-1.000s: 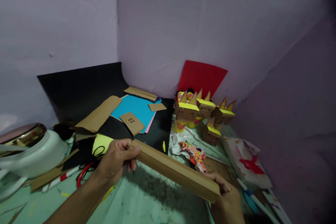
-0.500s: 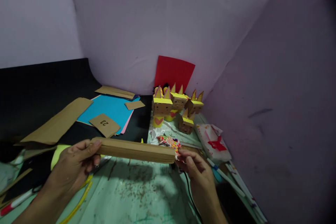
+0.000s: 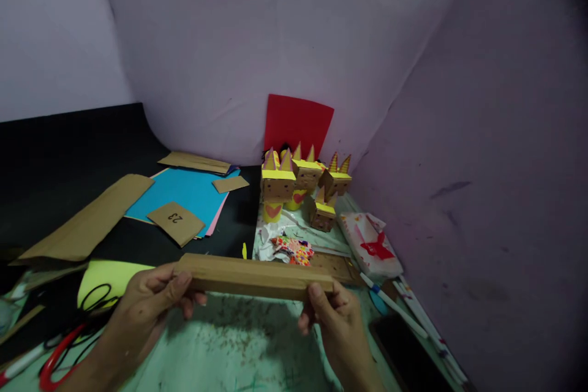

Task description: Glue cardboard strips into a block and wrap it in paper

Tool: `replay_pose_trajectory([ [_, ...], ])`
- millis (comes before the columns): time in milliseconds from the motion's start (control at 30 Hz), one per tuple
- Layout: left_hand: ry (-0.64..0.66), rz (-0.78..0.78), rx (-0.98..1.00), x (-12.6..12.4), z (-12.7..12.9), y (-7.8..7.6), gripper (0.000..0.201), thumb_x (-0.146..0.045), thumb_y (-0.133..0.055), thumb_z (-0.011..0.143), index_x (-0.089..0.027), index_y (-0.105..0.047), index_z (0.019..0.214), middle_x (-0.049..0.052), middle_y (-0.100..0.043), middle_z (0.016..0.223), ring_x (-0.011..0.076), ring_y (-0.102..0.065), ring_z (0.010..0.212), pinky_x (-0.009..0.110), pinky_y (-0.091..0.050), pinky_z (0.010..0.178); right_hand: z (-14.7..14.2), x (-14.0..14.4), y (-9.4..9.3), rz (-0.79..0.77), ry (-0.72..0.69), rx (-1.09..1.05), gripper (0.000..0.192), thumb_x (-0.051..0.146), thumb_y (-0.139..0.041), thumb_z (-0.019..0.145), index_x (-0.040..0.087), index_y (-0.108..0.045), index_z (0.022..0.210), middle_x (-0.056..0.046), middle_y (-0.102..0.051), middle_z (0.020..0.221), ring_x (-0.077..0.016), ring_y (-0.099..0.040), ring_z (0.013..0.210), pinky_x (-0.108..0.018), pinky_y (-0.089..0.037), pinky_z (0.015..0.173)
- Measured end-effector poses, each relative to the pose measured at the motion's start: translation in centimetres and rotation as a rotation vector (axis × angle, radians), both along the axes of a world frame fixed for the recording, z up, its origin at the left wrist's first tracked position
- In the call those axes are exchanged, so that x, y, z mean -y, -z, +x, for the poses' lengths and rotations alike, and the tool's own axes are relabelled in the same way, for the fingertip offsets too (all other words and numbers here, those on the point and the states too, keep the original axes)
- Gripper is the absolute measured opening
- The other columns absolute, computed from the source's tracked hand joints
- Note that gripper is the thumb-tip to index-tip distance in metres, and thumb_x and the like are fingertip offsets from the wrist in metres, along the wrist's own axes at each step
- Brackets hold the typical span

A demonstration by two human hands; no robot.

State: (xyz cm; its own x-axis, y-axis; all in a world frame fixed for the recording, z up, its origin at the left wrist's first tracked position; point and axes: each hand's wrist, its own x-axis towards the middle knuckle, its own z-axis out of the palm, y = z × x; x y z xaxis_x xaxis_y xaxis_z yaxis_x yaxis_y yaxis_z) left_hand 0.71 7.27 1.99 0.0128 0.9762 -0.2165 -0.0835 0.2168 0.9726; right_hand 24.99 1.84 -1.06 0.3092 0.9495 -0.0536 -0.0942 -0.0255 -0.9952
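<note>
The left hand (image 3: 147, 303) grips one end of a long cardboard bar (image 3: 255, 277), thumb on top and fingers curled under it. The right hand (image 3: 337, 321) pinches the other end, thumb against the near face and fingers behind. The bar hangs level between the two hands, just above a pale green mat (image 3: 239, 349) that is flecked with brown crumbs.

Left of the left hand, scissors (image 3: 68, 343) with red and black handles lie partly over a yellow sheet (image 3: 114, 275). Beyond that grip, a small card (image 3: 175, 222) marked 23 rests on a blue sheet (image 3: 188, 193), with a long cardboard strip (image 3: 87, 226) further left on the black board (image 3: 55, 153).

Just past the middle of the bar, a crumpled patterned wrapper (image 3: 291, 250) lies on white paper. Further off, cardboard box figures (image 3: 298, 180) with yellow tops and pointed ears stand in a cluster before a red sheet (image 3: 296, 122) that leans on the wall. To the right of the right hand, a white packet (image 3: 372, 245) with a red mark lies by a white pen (image 3: 390, 303) with a blue band, and a dark flat thing (image 3: 407, 355) lies nearer, too dim to tell.
</note>
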Motion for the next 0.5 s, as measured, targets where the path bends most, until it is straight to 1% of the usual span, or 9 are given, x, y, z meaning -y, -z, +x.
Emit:
replay_pose_trajectory([
  [67, 0.016, -0.014, -0.005, 0.2, 0.1, 0.2, 0.040, -0.053, -0.078, 0.049, -0.015, -0.068, 0.052, 0.007, -0.061, 0.043, 0.0137, -0.052, 0.040, 0.021, -0.041, 0.039, 0.0, 0.5, 0.0, 0.035, 0.053, 0.054, 0.043, 0.060, -0.064, 0.075, 0.017, -0.059, 0.066, 0.004, -0.049, 0.039, -0.0100, -0.045, 0.033, -0.022, -0.036, 0.037],
  [100, -0.001, -0.013, -0.006, 0.4, 0.2, 0.3, 0.040, -0.053, -0.079, 0.049, -0.016, -0.065, 0.048, 0.004, -0.056, 0.038, 0.0114, -0.048, 0.037, 0.019, -0.037, 0.037, 0.0, 0.8, 0.1, 0.050, 0.084, 0.084, 0.042, 0.058, -0.064, 0.076, 0.018, -0.057, 0.061, 0.005, -0.047, 0.039, -0.0091, -0.042, 0.032, -0.021, -0.033, 0.035],
  [167, -0.087, -0.036, -0.008, 0.9, 0.5, 0.4, 0.040, -0.051, -0.080, 0.047, -0.017, -0.059, 0.043, -0.002, -0.042, 0.031, 0.0069, -0.038, 0.032, 0.017, -0.030, 0.033, -0.1, 1.2, 0.4, 0.078, 0.144, 0.144, 0.043, 0.055, -0.064, 0.076, 0.019, -0.054, 0.054, 0.005, -0.043, 0.040, -0.0083, -0.037, 0.034, -0.021, -0.027, 0.034],
  [233, -0.191, -0.101, -0.008, 1.5, 1.0, 0.3, 0.042, -0.049, -0.082, 0.041, -0.017, -0.055, 0.041, -0.005, -0.035, 0.031, 0.0051, -0.032, 0.030, 0.016, -0.025, 0.030, -0.1, 1.4, 0.8, 0.108, 0.187, 0.199, 0.042, 0.053, -0.064, 0.076, 0.019, -0.054, 0.052, 0.004, -0.044, 0.043, -0.0089, -0.037, 0.037, -0.022, -0.026, 0.036],
  [300, -0.261, -0.149, 0.036, 1.7, 1.5, 0.2, 0.043, -0.048, -0.083, 0.035, -0.017, -0.054, 0.042, -0.006, -0.034, 0.034, 0.0054, -0.032, 0.032, 0.017, -0.027, 0.029, 0.0, 1.3, 1.1, 0.135, 0.218, 0.251, 0.041, 0.051, -0.063, 0.077, 0.019, -0.055, 0.052, 0.003, -0.043, 0.043, -0.0095, -0.037, 0.040, -0.022, -0.026, 0.037],
  [400, -0.285, -0.166, 0.122, 1.1, 1.6, 0.3, 0.044, -0.046, -0.084, 0.031, -0.016, -0.056, 0.046, -0.008, -0.035, 0.038, 0.0044, -0.030, 0.032, 0.017, -0.028, 0.027, 0.1, 0.8, 1.1, 0.174, 0.237, 0.329, 0.037, 0.045, -0.065, 0.075, 0.019, -0.056, 0.051, 0.004, -0.043, 0.042, -0.0097, -0.038, 0.041, -0.022, -0.027, 0.039],
  [500, -0.316, -0.183, 0.111, -0.1, 0.9, 0.9, 0.044, -0.042, -0.086, 0.031, -0.016, -0.060, 0.056, -0.011, -0.033, 0.038, 0.0021, -0.025, 0.030, 0.016, -0.025, 0.026, 0.2, 0.3, 0.2, 0.207, 0.187, 0.383, 0.024, 0.039, -0.065, 0.077, 0.018, -0.069, 0.068, 0.002, -0.056, 0.052, -0.0109, -0.045, 0.044, -0.022, -0.032, 0.042],
])
